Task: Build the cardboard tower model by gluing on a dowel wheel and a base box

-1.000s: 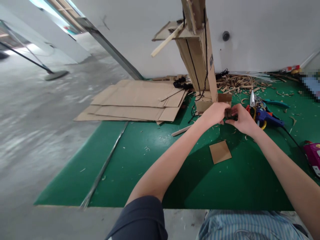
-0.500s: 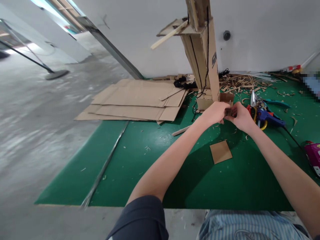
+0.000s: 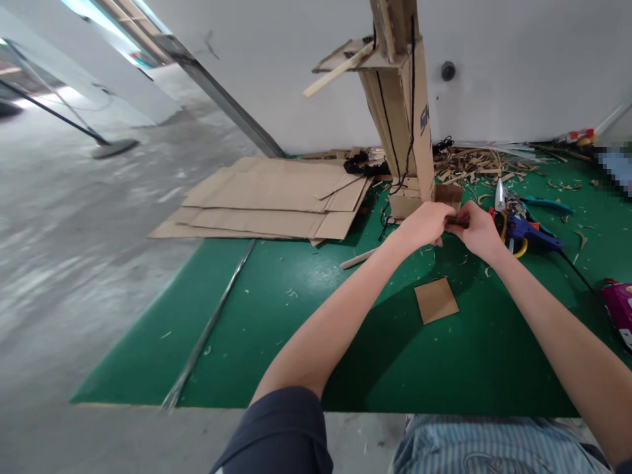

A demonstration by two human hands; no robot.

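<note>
My left hand [image 3: 427, 222] and my right hand [image 3: 478, 228] meet in front of the foot of a tall cardboard structure [image 3: 423, 138]. Between their fingertips they pinch a small brown piece of cardboard [image 3: 457, 221], mostly covered by the fingers. Below the hands, a square cardboard piece [image 3: 437, 301] lies flat on the green table [image 3: 316, 329]. A thin wooden strip [image 3: 358, 258] rests by my left forearm. To the right of my right hand are a blue glue gun [image 3: 536, 234] and scissors with yellow-and-red handles [image 3: 521, 248].
Flat cardboard sheets [image 3: 276, 191] are stacked at the back left. Cardboard scraps [image 3: 484, 163] heap along the wall. Teal-handled pliers [image 3: 548, 203] lie right of the structure, and a purple packet [image 3: 618, 306] sits at the right edge. A bundle of clear strips [image 3: 212, 322] crosses the table's left side.
The small cardboard piece has tilted between my fingers and shows a thinner side now. My hands stay in nearly the same place; the view has shifted slightly.
</note>
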